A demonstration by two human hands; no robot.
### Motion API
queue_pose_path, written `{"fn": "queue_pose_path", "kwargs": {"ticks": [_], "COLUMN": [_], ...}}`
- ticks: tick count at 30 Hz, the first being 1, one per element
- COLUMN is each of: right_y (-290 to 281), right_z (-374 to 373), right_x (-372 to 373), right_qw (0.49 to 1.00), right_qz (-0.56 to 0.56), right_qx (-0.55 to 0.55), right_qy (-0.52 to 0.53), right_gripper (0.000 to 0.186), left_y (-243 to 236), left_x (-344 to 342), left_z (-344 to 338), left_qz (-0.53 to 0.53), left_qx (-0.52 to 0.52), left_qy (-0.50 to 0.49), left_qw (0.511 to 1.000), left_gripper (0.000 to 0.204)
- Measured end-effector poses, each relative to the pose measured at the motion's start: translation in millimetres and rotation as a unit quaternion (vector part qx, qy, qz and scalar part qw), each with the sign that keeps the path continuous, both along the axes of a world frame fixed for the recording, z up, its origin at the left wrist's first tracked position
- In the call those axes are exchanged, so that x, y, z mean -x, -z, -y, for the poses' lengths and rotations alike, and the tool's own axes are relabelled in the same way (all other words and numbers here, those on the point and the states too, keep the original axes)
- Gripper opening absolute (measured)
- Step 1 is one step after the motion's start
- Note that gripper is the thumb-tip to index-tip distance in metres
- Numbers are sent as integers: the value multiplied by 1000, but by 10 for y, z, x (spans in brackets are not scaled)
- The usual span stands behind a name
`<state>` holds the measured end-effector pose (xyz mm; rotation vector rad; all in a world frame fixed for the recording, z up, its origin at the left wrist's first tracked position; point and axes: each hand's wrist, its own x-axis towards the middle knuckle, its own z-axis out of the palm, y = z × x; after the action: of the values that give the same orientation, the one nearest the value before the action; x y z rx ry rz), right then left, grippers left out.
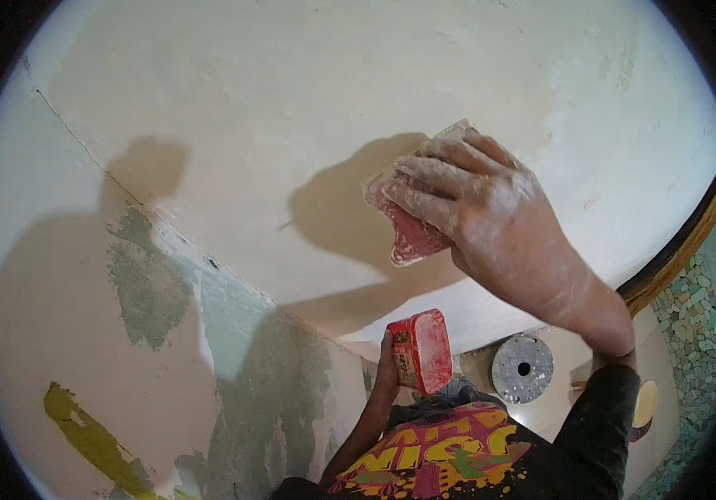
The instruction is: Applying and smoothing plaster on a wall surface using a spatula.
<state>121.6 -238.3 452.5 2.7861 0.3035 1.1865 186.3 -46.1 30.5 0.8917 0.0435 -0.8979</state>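
Note:
My right hand, smeared with white plaster, is closed round a flat reddish-pink scraper with ragged plaster along its edges. It is held against or very near the pale wall; contact is hidden under the fingers. Lower down, in front of my body, my left hand grips a small red rectangular tub by its side. The tub's face toward me is coated with whitish plaster. Only part of the left hand shows, as the tub covers its fingers.
A cracked corner seam runs down to a patchy green-and-white wall at left. Below stand a round, speckled grey stool-like object and a yellowish container. A wooden edge and stone mosaic curve along the right.

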Motion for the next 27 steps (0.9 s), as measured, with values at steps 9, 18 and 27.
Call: {"fn": "queue_pose_path", "kwargs": {"ticks": [9,18,27], "right_y": [-889,435,520], "right_z": [219,296,645], "right_x": [213,241,397], "right_qw": [996,996,989], "right_qz": [34,29,104], "right_qx": [-67,-13,-33], "right_qy": [49,79,96], "right_gripper": [33,48,44], "left_y": [-154,-314,-109], "left_x": [144,189,117], "left_z": [131,72,94], "left_qz": [31,34,9], "left_qx": [41,-68,53], "left_qy": [10,-21,-30], "left_qw": [999,997,998], "left_gripper": [53,59,60]}}
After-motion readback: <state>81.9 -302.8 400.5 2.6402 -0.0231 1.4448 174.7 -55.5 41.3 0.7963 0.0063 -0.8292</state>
